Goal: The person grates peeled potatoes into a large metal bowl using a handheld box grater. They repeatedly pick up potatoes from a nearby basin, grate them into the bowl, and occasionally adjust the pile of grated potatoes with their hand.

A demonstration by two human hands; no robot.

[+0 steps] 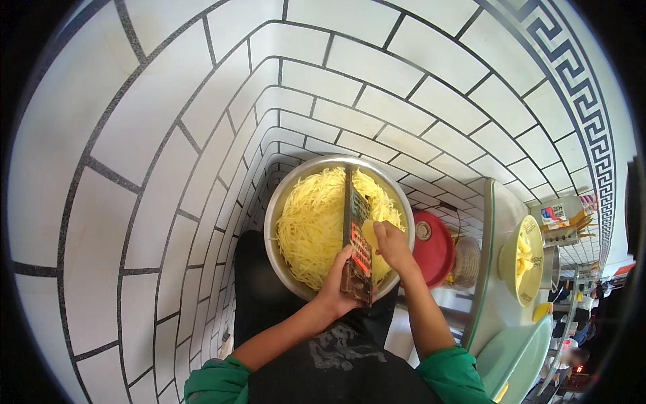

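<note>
My left hand point(337, 283) grips the lower end of a dark grater board point(359, 237), which is tilted on edge across a large steel bowl point(271, 237). Pale yellow shreds, seemingly potato, fill much of the bowl on both sides of the board point(313, 227). On the board's right face, my right hand point(394, 246) holds a yellow peeled piece, seemingly potato point(370, 233), against it. My right fingertips partly cover that piece. The bowl rests over my lap.
White tiled walls point(333, 81) rise close on the left and ahead. To the right are a red lid point(438, 252), a counter edge point(482, 283), a yellow bowl with peeled pieces point(535, 262) and a pale green basin point(520, 353). People are farther off at right.
</note>
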